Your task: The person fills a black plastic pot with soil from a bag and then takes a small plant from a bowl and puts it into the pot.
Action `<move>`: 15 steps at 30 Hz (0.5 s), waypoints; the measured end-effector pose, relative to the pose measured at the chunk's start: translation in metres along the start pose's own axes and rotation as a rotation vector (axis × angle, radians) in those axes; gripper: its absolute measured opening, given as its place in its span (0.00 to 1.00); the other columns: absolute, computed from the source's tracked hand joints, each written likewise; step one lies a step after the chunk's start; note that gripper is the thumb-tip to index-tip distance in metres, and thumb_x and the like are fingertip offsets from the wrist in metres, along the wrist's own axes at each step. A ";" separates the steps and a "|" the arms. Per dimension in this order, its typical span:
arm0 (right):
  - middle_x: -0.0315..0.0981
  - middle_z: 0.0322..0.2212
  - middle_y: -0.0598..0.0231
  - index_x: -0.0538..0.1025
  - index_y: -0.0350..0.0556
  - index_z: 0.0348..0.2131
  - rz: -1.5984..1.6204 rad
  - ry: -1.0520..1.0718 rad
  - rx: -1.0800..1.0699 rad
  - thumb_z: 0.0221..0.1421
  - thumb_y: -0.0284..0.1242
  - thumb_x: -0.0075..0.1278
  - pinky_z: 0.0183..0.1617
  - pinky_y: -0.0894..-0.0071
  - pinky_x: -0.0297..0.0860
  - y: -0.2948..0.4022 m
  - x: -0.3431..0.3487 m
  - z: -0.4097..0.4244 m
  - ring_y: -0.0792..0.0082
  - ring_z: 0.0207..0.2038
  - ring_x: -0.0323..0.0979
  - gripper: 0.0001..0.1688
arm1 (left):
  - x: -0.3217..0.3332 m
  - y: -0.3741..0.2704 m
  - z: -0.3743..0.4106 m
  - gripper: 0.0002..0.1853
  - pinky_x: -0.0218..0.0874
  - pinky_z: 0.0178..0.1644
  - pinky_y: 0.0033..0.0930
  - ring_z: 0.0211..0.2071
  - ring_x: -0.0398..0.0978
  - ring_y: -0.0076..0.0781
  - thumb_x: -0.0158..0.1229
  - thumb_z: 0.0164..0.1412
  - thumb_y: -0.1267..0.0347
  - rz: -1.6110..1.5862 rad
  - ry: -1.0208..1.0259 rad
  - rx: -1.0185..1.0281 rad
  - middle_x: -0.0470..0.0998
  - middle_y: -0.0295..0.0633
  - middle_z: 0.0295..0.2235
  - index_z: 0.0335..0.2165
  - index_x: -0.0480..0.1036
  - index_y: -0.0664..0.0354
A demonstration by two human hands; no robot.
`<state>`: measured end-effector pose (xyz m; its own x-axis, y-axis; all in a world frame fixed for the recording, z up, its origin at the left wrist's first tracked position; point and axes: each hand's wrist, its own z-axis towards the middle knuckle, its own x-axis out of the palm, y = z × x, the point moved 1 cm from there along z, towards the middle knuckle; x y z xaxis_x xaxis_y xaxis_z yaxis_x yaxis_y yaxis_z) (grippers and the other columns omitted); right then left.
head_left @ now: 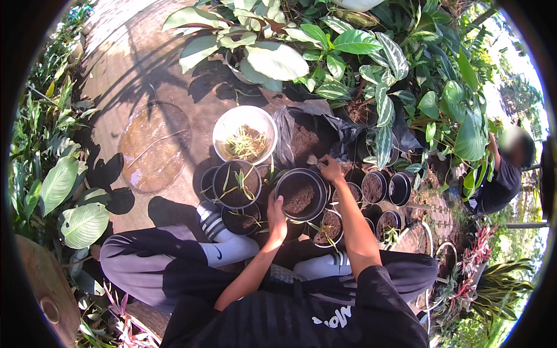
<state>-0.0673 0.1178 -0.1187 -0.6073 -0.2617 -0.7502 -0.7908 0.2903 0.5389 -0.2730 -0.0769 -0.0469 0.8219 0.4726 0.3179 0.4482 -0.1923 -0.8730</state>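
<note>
My left hand (276, 219) grips the near-left side of a black plastic plant pot (298, 198) that is partly filled with brown soil. My right hand (331, 168) reaches beyond the pot, its fingers closed around a small tan object (312, 159), too small to name surely. Just past that object lies a crumpled black plastic bag (285, 130) with loose soil (303, 140) inside. To its left stands a white bucket (221, 122) holding pulled green and yellowish plants (246, 142). A black pot with a thin-leaved seedling (238, 183) sits left of my left hand.
Several black pots crowd around, including a soil-filled pot (373, 188) and potted seedlings (327, 229). Large-leaved potted plants (278, 61) stand at the back. A round, wet water-filled patch (156, 148) lies left. At far right is another person (500, 182); a pale hose (428, 237) curves nearby.
</note>
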 end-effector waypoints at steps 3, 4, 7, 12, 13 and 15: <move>0.79 0.36 0.57 0.75 0.46 0.39 -0.021 -0.041 -0.066 0.50 0.27 0.58 0.48 0.63 0.69 -0.015 0.005 0.012 0.60 0.42 0.76 0.14 | 0.003 -0.004 -0.001 0.28 0.49 0.63 0.39 0.57 0.65 0.42 0.44 0.68 0.59 0.042 0.025 0.026 0.70 0.53 0.54 0.58 0.62 0.68; 0.79 0.35 0.57 0.75 0.44 0.38 -0.053 -0.048 -0.084 0.50 0.27 0.58 0.46 0.65 0.69 0.009 0.019 0.004 0.63 0.40 0.76 0.14 | -0.008 -0.008 0.000 0.28 0.49 0.63 0.39 0.57 0.65 0.42 0.44 0.68 0.59 0.076 0.008 0.043 0.70 0.54 0.54 0.58 0.62 0.68; 0.78 0.30 0.61 0.76 0.43 0.39 0.026 0.005 -0.155 0.52 0.25 0.58 0.42 0.68 0.68 -0.018 0.005 0.016 0.69 0.35 0.73 0.13 | 0.009 -0.019 -0.008 0.28 0.50 0.63 0.39 0.57 0.65 0.42 0.44 0.68 0.60 0.082 0.045 0.037 0.69 0.55 0.54 0.58 0.61 0.69; 0.75 0.27 0.65 0.77 0.45 0.41 0.264 0.251 0.002 0.53 0.25 0.58 0.37 0.71 0.66 0.014 0.008 0.005 0.76 0.30 0.68 0.13 | -0.003 -0.023 -0.008 0.28 0.48 0.63 0.38 0.57 0.64 0.39 0.42 0.68 0.59 0.088 0.010 0.052 0.70 0.51 0.53 0.57 0.62 0.69; 0.76 0.27 0.66 0.78 0.46 0.40 0.287 0.231 0.009 0.53 0.26 0.59 0.37 0.71 0.67 0.007 0.006 0.006 0.76 0.31 0.69 0.13 | 0.001 -0.024 -0.009 0.28 0.48 0.63 0.38 0.57 0.64 0.39 0.42 0.68 0.59 0.082 0.020 0.053 0.70 0.51 0.53 0.57 0.62 0.69; 0.77 0.28 0.66 0.79 0.46 0.39 0.320 0.155 -0.027 0.53 0.26 0.59 0.38 0.72 0.67 -0.007 0.005 0.009 0.76 0.31 0.70 0.12 | 0.006 -0.020 -0.008 0.28 0.48 0.63 0.37 0.56 0.64 0.39 0.42 0.68 0.59 0.065 0.047 0.062 0.70 0.50 0.53 0.57 0.62 0.69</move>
<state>-0.0639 0.1232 -0.1296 -0.8273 -0.2984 -0.4760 -0.5592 0.3564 0.7485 -0.2746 -0.0775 -0.0245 0.8647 0.4199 0.2755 0.3719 -0.1667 -0.9132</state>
